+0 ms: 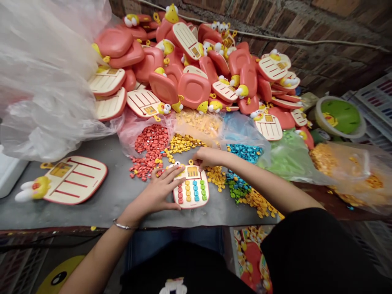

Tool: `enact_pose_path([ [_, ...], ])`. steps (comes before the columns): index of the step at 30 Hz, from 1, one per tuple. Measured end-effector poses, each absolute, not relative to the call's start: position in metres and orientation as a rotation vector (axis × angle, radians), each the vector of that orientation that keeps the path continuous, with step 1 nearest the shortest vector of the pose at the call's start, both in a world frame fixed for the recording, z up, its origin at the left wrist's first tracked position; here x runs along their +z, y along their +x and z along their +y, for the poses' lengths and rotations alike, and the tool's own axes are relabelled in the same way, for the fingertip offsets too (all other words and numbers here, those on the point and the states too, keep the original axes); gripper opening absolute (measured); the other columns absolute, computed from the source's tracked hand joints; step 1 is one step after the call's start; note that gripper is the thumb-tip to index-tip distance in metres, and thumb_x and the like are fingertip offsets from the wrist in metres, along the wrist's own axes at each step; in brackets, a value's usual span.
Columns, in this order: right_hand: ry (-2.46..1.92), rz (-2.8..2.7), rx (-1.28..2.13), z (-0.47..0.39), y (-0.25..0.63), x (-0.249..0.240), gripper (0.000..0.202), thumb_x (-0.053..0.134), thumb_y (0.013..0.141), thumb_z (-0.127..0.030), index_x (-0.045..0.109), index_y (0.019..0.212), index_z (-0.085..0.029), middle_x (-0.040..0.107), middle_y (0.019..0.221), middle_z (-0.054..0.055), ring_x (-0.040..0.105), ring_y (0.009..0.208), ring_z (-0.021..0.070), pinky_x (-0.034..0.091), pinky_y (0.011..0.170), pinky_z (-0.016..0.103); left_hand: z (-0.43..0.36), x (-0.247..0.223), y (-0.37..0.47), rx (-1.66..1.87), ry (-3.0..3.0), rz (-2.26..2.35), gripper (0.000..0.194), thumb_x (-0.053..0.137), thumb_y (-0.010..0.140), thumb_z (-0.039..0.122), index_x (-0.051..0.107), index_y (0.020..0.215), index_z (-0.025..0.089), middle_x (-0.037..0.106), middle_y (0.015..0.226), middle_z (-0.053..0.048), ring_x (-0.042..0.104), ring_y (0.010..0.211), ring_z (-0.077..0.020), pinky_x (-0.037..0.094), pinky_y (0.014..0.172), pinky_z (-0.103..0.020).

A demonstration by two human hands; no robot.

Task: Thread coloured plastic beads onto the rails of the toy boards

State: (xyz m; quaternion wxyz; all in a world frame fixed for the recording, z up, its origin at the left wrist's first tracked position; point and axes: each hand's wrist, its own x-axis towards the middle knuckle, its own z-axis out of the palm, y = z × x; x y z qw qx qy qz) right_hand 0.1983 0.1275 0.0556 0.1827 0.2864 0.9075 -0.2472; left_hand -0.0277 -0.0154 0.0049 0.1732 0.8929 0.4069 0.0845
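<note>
A cream toy board (185, 206) with a red rim lies on the grey table. Red pieces (180, 192), yellow pieces (188, 191), blue pieces (196, 191) and green pieces (203, 190) sit in four upright rows on it. My left hand (157, 194) holds the board's left side, fingers spread over its upper left and thumb by the lower edge. At the upper right corner, my right hand (208, 158) has its fingers pinched together close to the board. Whatever they hold is hidden. A second board (82, 179), with bare slots and a yellow-and-white head, lies farther left.
Behind the hands are loose piles of red pieces (150, 147), yellow pieces (183, 143), blue pieces (245, 152) and orange pieces (260, 204). A heap of red-backed boards (194, 90) leans toward the brick wall. Plastic bags (45, 81) crowd the left; a green-and-white tub (339, 116) stands right.
</note>
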Motion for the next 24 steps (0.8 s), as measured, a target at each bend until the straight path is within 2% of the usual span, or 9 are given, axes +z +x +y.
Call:
enact_pose_path([
  [6,0.736,2.588,-0.661,0.125,0.205,0.053,0.006,0.075,0.076,-0.015,0.069,0.078,-0.017,0.065,0.067,-0.002,0.05,0.06,0.0123,0.031,0.058,0.024,-0.014,0.005,-0.028,0.225,2.525,1.146,0.079,0.066,0.075,0.068,0.047,0.142,0.031,0.031,0.158,-0.011,0.028,0.142,-0.0355,0.017,0.108,-0.051],
  [10,0.866,2.797,-0.606,0.104,0.223,0.04,0.004,0.07,0.083,-0.019,0.069,0.081,-0.016,0.066,0.075,0.002,0.054,0.071,0.0155,0.036,0.064,0.025,-0.015,0.006,-0.029,0.236,2.534,1.149,0.078,0.063,0.077,0.069,0.046,0.142,0.03,0.03,0.158,-0.01,0.028,0.142,-0.0351,0.014,0.109,-0.052],
  [13,1.044,2.968,-0.448,0.08,0.235,0.026,0.011,0.062,0.091,-0.021,0.069,0.085,-0.015,0.066,0.083,0.008,0.056,0.081,0.0189,0.04,0.071,0.028,-0.016,0.007,-0.029,0.253,2.546,1.148,0.078,0.062,0.077,0.069,0.046,0.142,0.03,0.031,0.158,-0.01,0.029,0.142,-0.0348,0.011,0.11,-0.052],
  [17,1.225,3.053,-0.346,0.059,0.242,0.01,0.021,0.051,0.097,-0.025,0.069,0.091,-0.015,0.066,0.087,0.01,0.055,0.084,0.0212,0.043,0.074,0.031,-0.017,0.009,-0.028,0.272,2.548,1.147,0.077,0.062,0.077,0.069,0.047,0.141,0.029,0.031,0.158,-0.01,0.029,0.143,-0.0336,0.009,0.111,-0.053],
  [24,1.257,3.062,-0.46,0.059,0.24,0.014,0.016,0.055,0.095,-0.023,0.068,0.09,-0.015,0.067,0.088,0.01,0.055,0.085,0.0209,0.043,0.076,0.031,-0.017,0.011,-0.028,0.242,2.538,1.144,0.076,0.062,0.078,0.067,0.046,0.141,0.029,0.028,0.159,-0.01,0.026,0.144,-0.034,0.008,0.111,-0.054],
])
